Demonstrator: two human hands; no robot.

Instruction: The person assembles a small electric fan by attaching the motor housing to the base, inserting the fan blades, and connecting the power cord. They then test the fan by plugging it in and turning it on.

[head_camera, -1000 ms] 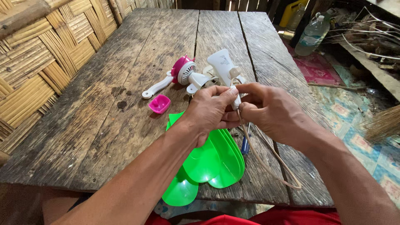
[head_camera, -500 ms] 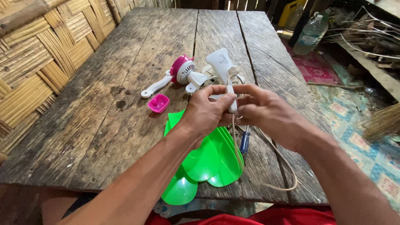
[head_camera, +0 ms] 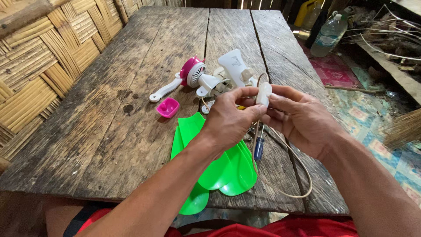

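Note:
Both hands meet over the middle of a weathered wooden table (head_camera: 131, 79) and pinch a small white plastic plug-like part (head_camera: 263, 94). My left hand (head_camera: 230, 116) grips it from the left, my right hand (head_camera: 298, 118) from the right. A beige cord (head_camera: 302, 175) runs from the part down and loops over the near table edge. Under my hands lie green fan blades (head_camera: 219, 171) and a blue-handled screwdriver (head_camera: 259, 147).
Behind my hands lie a pink and white fan motor (head_camera: 195, 74), a white fan housing (head_camera: 234, 66), a white handle piece (head_camera: 164, 91) and a small pink cap (head_camera: 168, 107). A woven bamboo wall (head_camera: 39, 57) stands left. A plastic bottle (head_camera: 329, 33) and a broom (head_camera: 403, 127) are at right.
My hands have lifted the white part slightly and turned it between the fingers; the cord has swung further right. The items on the table have not moved.

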